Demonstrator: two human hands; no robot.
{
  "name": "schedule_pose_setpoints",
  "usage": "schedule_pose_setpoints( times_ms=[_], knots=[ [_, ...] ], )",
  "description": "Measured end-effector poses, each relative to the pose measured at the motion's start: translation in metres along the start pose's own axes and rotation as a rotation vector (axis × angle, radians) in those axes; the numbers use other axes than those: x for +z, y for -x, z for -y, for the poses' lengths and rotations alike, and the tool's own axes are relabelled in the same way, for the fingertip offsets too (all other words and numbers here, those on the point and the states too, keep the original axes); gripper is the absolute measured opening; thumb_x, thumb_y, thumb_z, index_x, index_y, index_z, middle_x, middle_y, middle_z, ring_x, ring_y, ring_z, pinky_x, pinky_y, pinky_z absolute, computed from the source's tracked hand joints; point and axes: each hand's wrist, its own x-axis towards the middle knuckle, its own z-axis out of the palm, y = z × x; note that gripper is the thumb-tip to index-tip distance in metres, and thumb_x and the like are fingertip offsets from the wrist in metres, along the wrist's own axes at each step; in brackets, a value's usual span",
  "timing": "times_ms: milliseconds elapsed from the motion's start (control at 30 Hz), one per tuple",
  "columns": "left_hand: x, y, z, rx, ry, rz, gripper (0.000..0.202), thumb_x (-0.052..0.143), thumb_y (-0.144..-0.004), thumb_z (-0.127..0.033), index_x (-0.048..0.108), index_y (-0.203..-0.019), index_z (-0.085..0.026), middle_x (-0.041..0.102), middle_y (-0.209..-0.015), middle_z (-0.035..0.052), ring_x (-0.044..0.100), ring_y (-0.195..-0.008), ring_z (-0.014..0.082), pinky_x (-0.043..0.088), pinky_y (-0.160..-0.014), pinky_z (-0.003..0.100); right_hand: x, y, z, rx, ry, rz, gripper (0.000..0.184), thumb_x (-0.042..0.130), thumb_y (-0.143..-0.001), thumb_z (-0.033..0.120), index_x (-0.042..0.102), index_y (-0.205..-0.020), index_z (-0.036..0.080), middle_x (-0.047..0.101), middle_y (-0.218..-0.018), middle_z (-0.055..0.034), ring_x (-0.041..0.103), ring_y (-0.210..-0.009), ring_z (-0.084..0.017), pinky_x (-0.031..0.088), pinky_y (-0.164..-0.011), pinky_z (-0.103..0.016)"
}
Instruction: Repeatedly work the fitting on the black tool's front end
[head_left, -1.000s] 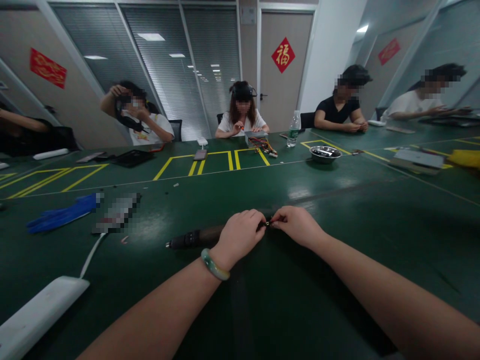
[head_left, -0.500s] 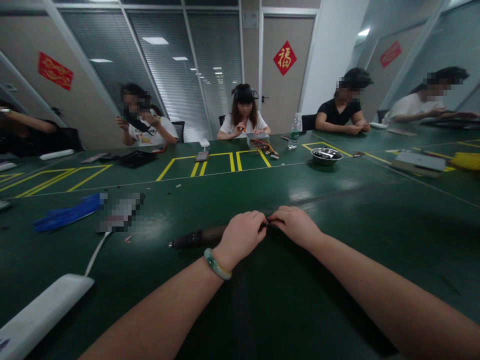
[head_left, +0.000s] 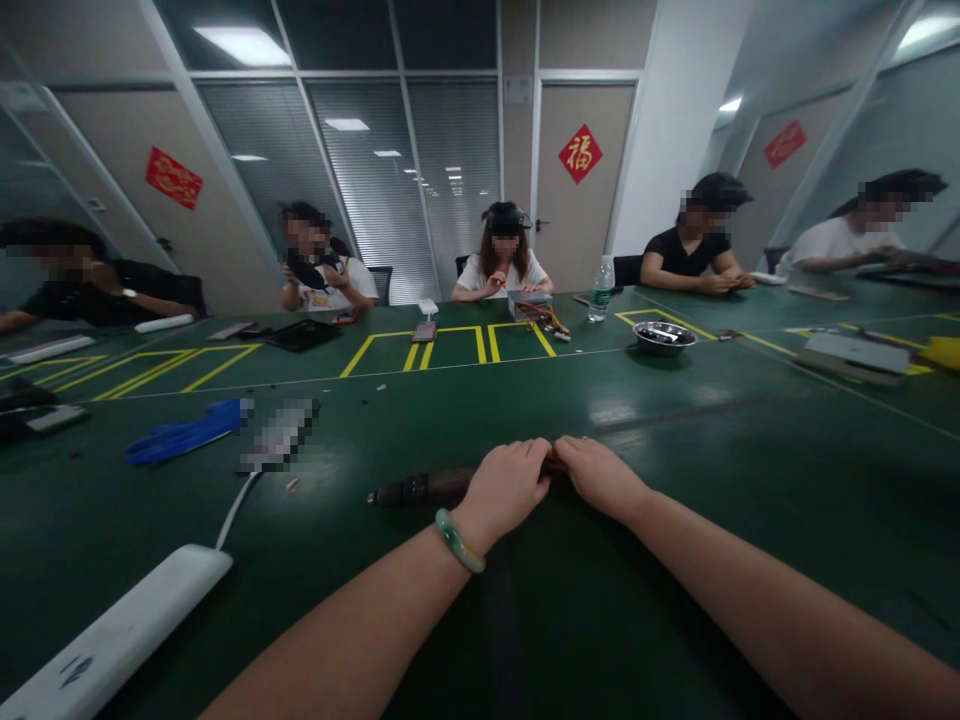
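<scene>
A dark electric screwdriver (head_left: 442, 487) lies almost level just above or on the green table, its narrow metal tip pointing left. My left hand (head_left: 511, 482) is closed round its rear part and hides that end; a green bangle (head_left: 459, 541) circles the wrist. My right hand (head_left: 600, 478) is closed in a pinch right against the left fingertips, at the tool's tail end. What the right fingers grip is small, dark and mostly covered, so I cannot make it out.
A white power strip (head_left: 124, 630) with a cable lies at left, near a phone-like device (head_left: 279, 436) and a blue glove (head_left: 187, 432). Across the table (head_left: 480, 400) stand a steel bowl (head_left: 664, 340), a water bottle (head_left: 601, 288) and a wired metal box (head_left: 529, 303). Several people sit opposite.
My view has tilted up and turned slightly left. The right fingers have closed in on the left fingertips, covering a small shiny piece that showed between them. The left hand keeps its grip.
</scene>
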Motion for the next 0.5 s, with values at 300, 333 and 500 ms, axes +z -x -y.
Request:
schedule_pose_setpoints(
  times_ms=[300,333,500],
  knots=[
    [-0.02,0.007,-0.002,0.176,0.072,-0.16,0.023,0.053,-0.089,-0.029,0.053,-0.11,-0.02,0.06,-0.12,0.007,0.05,-0.122,0.0217,0.037,-0.106,0.04,-0.006,-0.001,-0.018,0.019,0.083,0.013,0.017,0.047,-0.086,0.007,0.057,-0.095,0.018,0.061,-0.096,-0.0061,0.057,-0.09,-0.019,0.039,-0.083,-0.032],
    [-0.022,0.008,-0.002,0.196,0.086,-0.158,0.022,0.052,-0.09,-0.028,0.053,-0.11,-0.02,0.06,-0.12,0.0063,0.049,-0.123,0.0211,0.037,-0.107,0.039,-0.011,0.004,-0.034,0.083,0.1,0.015,0.015,0.047,-0.087,0.008,0.057,-0.094,0.018,0.062,-0.096,-0.0069,0.057,-0.09,-0.02,0.039,-0.082,-0.032],
    [-0.022,0.009,0.0,0.267,0.121,-0.145,0.021,0.049,-0.091,-0.027,0.055,-0.11,-0.021,0.061,-0.12,0.0048,0.048,-0.125,0.0194,0.035,-0.109,0.039,-0.056,0.089,-0.13,0.585,0.163,-0.01,0.017,0.046,-0.091,0.018,0.063,-0.09,0.016,0.064,-0.088,-0.0165,0.062,-0.072,-0.019,0.038,-0.063,-0.032]
  ],
)
